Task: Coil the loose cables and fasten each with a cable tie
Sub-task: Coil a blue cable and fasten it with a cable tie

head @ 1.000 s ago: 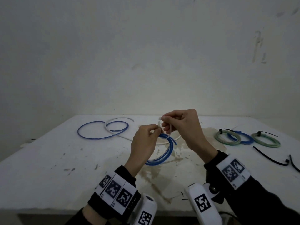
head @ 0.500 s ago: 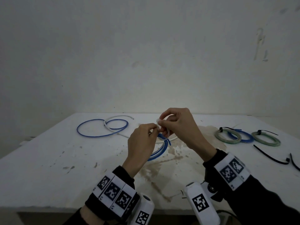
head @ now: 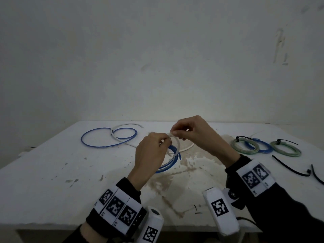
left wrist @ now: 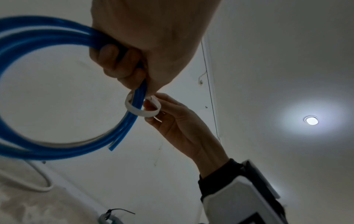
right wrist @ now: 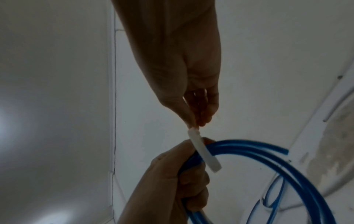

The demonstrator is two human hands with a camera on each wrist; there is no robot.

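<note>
Coil (head: 172, 160) at frame centre, above table (head: 52, 172); springy, light, prone to unwinding. Left hand (head: 150, 158) clenched round its strands; right hand (head: 191, 134) pinching white tie (left wrist: 140, 109) looped loosely round them. Best gripped beside tie; slick, stiffish strap.
</note>
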